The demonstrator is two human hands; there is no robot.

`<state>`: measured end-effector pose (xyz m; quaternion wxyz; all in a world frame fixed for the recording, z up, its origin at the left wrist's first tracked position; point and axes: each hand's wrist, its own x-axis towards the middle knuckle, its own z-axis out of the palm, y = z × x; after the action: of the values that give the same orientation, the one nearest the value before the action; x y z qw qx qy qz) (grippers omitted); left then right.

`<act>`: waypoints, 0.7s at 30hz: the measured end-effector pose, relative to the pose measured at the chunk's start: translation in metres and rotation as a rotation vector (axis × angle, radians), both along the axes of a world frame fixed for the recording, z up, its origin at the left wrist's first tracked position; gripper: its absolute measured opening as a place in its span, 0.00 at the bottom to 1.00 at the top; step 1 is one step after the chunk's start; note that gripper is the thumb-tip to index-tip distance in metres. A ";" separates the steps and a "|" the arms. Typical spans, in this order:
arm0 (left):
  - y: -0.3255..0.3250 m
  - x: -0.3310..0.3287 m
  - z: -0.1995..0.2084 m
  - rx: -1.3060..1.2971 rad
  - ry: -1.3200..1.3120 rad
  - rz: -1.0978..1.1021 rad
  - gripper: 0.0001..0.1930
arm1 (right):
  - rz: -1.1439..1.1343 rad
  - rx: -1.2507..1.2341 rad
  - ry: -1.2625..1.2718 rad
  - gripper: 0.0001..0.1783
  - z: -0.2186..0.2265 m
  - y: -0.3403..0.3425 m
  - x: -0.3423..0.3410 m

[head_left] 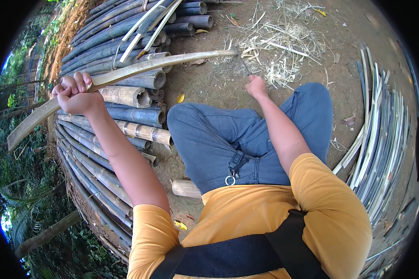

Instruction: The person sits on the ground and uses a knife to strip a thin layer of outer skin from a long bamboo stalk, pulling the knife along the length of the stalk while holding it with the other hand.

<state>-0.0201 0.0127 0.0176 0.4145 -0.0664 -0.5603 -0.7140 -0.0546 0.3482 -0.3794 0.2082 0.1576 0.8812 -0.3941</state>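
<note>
My left hand (74,93), raised on the left, is closed round a long, pale split bamboo strip (158,63). The strip slants from the lower left up to its far end, in front of my knees. In front of my right knee, my right hand (256,87) is closed on what looks like a knife (246,69), slim and dark. Its upper part reaches close to the strip's far end; whether the two touch I cannot tell. The handle is hidden in my fist.
Stacked bamboo poles (139,116) fill the left side, with pale split strips (149,30) lying on top. Curled shavings (284,46) cover the ground ahead. A bundle of thin bamboo slats (381,139) lies at the right. A short bamboo piece (185,188) is beside my left thigh.
</note>
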 end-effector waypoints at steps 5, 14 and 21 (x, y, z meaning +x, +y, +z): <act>-0.004 0.006 -0.005 0.008 -0.011 0.044 0.06 | 0.044 -0.074 0.036 0.14 0.020 -0.020 0.008; -0.027 0.005 -0.017 0.030 -0.013 -0.010 0.06 | 0.124 -0.139 0.106 0.11 0.038 -0.035 0.011; -0.023 0.003 -0.010 0.005 -0.016 -0.014 0.07 | 0.035 -0.098 0.016 0.13 0.017 -0.026 0.008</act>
<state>-0.0176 -0.0101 0.0079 0.4050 -0.0637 -0.5616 -0.7187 -0.0467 0.3218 -0.3623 0.2155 0.1285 0.8650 -0.4345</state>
